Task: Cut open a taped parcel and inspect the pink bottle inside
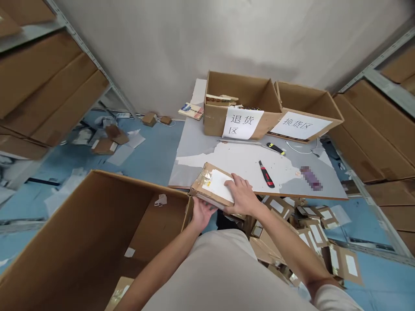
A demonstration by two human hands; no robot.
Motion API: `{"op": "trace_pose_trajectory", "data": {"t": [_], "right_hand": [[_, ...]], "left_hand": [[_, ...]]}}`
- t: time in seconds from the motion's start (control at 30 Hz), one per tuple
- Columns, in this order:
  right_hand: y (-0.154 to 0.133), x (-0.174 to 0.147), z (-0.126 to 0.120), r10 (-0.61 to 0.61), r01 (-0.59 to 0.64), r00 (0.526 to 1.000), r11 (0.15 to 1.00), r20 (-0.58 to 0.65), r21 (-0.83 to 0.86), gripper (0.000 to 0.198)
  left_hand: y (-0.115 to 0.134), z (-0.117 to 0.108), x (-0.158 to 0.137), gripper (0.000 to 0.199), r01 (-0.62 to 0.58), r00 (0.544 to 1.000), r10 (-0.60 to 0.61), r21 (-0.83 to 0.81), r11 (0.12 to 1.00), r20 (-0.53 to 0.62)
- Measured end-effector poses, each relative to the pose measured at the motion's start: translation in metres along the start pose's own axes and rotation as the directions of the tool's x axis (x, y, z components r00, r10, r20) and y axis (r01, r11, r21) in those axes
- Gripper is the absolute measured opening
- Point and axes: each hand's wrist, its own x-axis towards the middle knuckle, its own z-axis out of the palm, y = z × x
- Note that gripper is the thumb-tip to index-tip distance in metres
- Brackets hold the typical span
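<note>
Soft light; faint shadow on wall (pixel 181 39) beyond fingers (pixel 239 181); carton (pixel 74 229) left of them dark inside; pixelated patch (pixel 311 179) right; edges stretched.

Carton (pixel 81 233) left of parcel (pixel 218 185)

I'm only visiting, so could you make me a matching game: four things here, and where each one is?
1. Taped parcel
2. Red-and-black utility knife
3. Large open carton
4. Box marked 退货区

A. Beside the person's left forearm
B. At the back of the table
C. Between the left hand and right hand
D. On the table, towards its front edge

Pairs: 1-C, 2-D, 3-A, 4-B
</note>
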Motion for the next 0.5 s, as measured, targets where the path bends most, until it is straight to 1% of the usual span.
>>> {"op": "trace_pose_trajectory", "data": {"t": [0.07,0.13,0.17,0.2,0.27,0.33,0.37,0.43,0.47,0.5], "right_hand": [[0.017,0.017,0.006,0.096,-0.094,0.994,0.994,-0.047,0.052,0.080],[0.025,0.045,0.015,0.198,-0.188,0.978,0.975,-0.070,0.120,0.079],[0.026,0.062,0.019,0.238,-0.225,0.968,0.963,-0.075,0.151,0.078],[0.025,0.080,0.024,0.268,-0.251,0.960,0.951,-0.078,0.179,0.077],[0.019,0.114,0.032,0.301,-0.275,0.950,0.934,-0.088,0.227,0.074],[0.012,0.142,0.039,0.291,-0.259,0.954,0.921,-0.072,0.290,0.073],[0.010,0.152,0.043,0.265,-0.233,0.963,0.913,-0.053,0.334,0.074],[0.008,0.167,0.053,0.179,-0.155,0.984,0.888,-0.017,0.433,0.075],[0.009,0.173,0.060,0.136,-0.116,0.991,0.870,-0.007,0.479,0.073],[0.010,0.178,0.067,0.102,-0.085,0.995,0.852,-0.003,0.517,0.070]], "left_hand": [[0.001,0.011,0.016,0.073,-0.036,0.999,0.039,0.093,0.995,-0.033],[0.010,0.022,0.030,0.075,-0.100,0.986,0.127,0.229,0.968,-0.104],[0.017,0.029,0.036,0.078,-0.133,0.975,0.181,0.311,0.941,-0.131],[0.025,0.036,0.041,0.081,-0.162,0.964,0.230,0.391,0.906,-0.134],[0.042,0.052,0.054,0.087,-0.213,0.954,0.289,0.503,0.837,-0.077],[0.064,0.064,0.070,0.087,-0.278,0.944,0.331,0.535,0.798,-0.003],[0.076,0.067,0.080,0.085,-0.312,0.929,0.370,0.540,0.782,0.001],[0.103,0.067,0.102,0.077,-0.356,0.891,0.453,0.572,0.739,-0.031],[0.116,0.063,0.113,0.072,-0.348,0.882,0.468,0.599,0.721,-0.051],[0.129,0.057,0.124,0.068,-0.322,0.886,0.459,0.624,0.712,-0.067]]}}
